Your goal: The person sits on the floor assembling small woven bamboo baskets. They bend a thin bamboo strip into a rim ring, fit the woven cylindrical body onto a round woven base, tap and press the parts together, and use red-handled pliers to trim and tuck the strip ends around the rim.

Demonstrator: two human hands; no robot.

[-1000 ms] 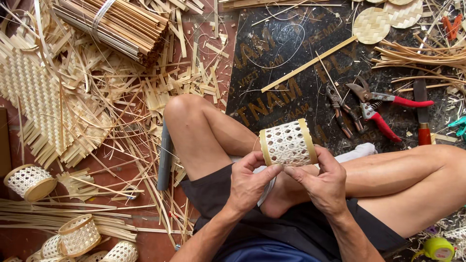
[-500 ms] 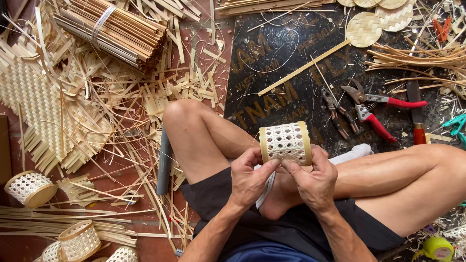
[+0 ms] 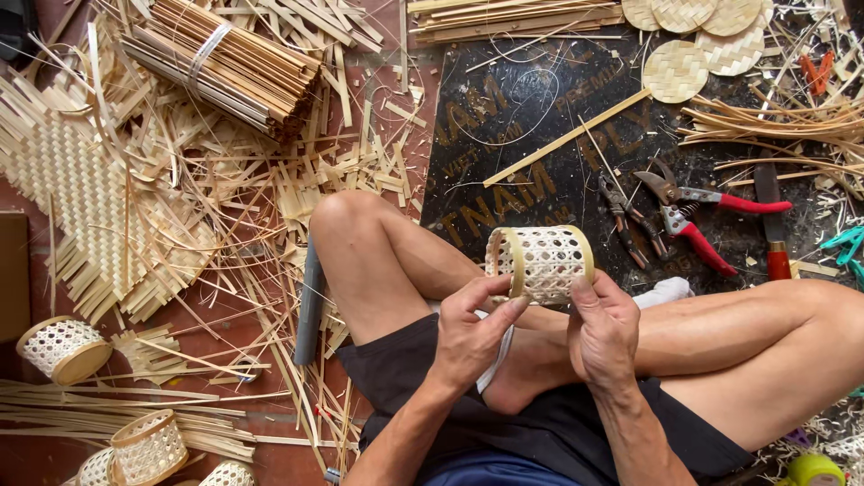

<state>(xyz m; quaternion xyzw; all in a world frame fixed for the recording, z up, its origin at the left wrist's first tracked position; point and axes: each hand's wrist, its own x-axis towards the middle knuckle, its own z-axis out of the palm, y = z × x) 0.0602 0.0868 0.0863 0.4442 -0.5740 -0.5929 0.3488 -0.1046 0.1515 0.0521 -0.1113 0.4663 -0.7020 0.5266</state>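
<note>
I hold a small woven bamboo cylinder point(image 3: 542, 261) with an open lattice wall and pale rims, lying on its side above my crossed legs. My left hand point(image 3: 474, 331) pinches its left rim between thumb and fingers. My right hand point(image 3: 601, 328) grips its right lower edge with the thumb on the rim. A thin white strip hangs down from under my left hand over my shin.
Red-handled pruning shears point(image 3: 697, 216) and dark pliers point(image 3: 619, 216) lie on a black board point(image 3: 504, 117). Round woven discs point(image 3: 677, 70) sit at top right. A tied bundle of bamboo strips point(image 3: 225, 67), a woven mat point(image 3: 63, 180) and finished small baskets point(image 3: 63, 346) are at left.
The cylinder has turned in my hands, its left rim opening facing me more. My left fingers have shifted up onto that rim.
</note>
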